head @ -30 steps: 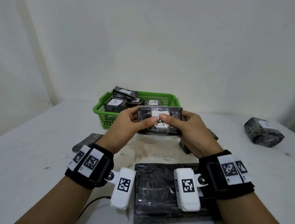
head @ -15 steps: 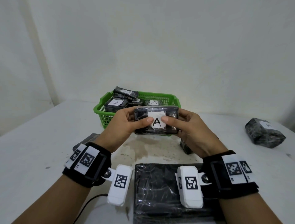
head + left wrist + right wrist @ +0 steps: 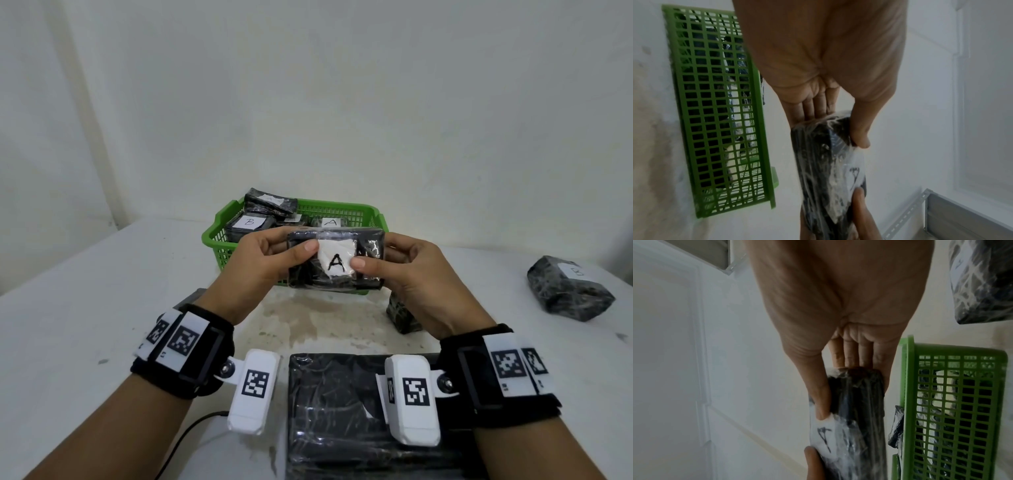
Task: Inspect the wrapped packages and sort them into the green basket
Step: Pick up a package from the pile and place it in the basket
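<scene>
The black film-wrapped package with the white "A" label (image 3: 336, 264) is held up in the air, just in front of the green plastic lattice basket (image 3: 219, 229) at the surface's far edge. The left hand (image 3: 263, 260) and right hand (image 3: 407, 274) pinch its two ends, thumbs on the label face, fingers behind. I'd say this is the inspection step; next it wants carrying over the near rim and setting among the packages already inside. The wrist views show the fingers flat behind the package, which the head view hides.
</scene>
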